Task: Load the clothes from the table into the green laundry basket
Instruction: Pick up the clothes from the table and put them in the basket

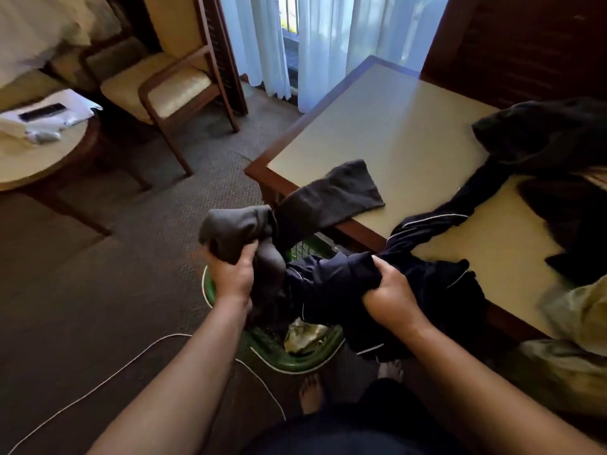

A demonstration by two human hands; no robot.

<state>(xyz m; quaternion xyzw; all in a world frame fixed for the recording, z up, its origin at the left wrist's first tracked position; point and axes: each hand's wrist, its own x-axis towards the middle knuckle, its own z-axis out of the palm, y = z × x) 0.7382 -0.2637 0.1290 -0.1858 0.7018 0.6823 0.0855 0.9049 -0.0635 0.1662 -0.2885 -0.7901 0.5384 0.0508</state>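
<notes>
head view shows no brand, label or writing that can be read on any of the cloth or furniture.

two bare hands are in frame. left hand [231, 274] is clenched around one grey garment [236, 233], a bunch of it standing up above the fist while its far end stretches away up and to the right of the hand, the tip lying flat on the corner of the table [394, 126]. right hand [389, 295] is clenched on one navy garment with thin white piping [423, 231]; from that fist the cloth trails up and to the right across the tabletop, and more of it hangs down below and to the left of the hand.

one green laundry basket [295, 361] sits on the carpet directly beneath and between both hands, against the near edge of the table. inside it, just below the right hand, one pale patterned piece of cloth [303, 334] shows, along with dark fabric under the left hand.

on the table, well to the right of the right hand, a black heap of clothes [551, 139] lies at the far side; how many pieces make it up i cannot tell. a pale yellowish garment [578, 310] lies at the table's near right edge, close to the right forearm.

left of the left hand, well apart: one wooden armchair [170, 83], one round side table [42, 156] carrying one dark remote [42, 112]. one white cord [108, 376] runs across the carpet under the left forearm. two bare feet show below the basket.
</notes>
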